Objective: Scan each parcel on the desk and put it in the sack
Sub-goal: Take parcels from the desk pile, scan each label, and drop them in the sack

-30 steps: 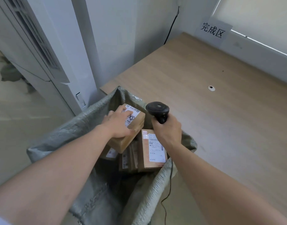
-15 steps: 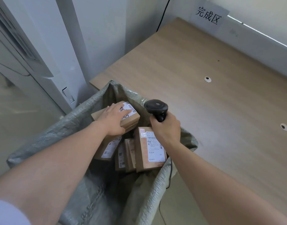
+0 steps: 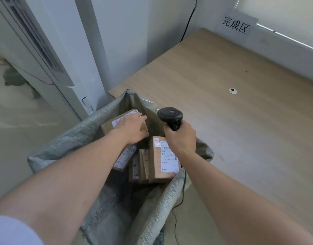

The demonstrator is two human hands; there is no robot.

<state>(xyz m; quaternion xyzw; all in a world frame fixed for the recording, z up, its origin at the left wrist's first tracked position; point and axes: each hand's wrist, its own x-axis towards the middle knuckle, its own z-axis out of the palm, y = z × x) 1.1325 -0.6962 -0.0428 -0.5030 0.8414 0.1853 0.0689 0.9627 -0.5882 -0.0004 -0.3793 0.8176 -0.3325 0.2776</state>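
Both forearms were bare from where I watched, with nothing worn on either wrist. At the near left corner a short pale lavender sleeve [image 3: 12,230] covered the left upper arm. The hands carried no gloves or rings that I could see.

Parcels [image 3: 164,156] in sack [image 3: 67,144] beside desk [image 3: 240,129]

A light wooden desk [image 3: 240,138] filled the right side, with a small round grommet hole [image 3: 233,91] in its top. White walls [image 3: 125,41] met in the corner, where a black cable [image 3: 188,20] ran down. A paper sign [image 3: 236,25] with Chinese characters hung below a bright window [image 3: 284,13]. The floor [image 3: 19,129] at left was pale and glossy
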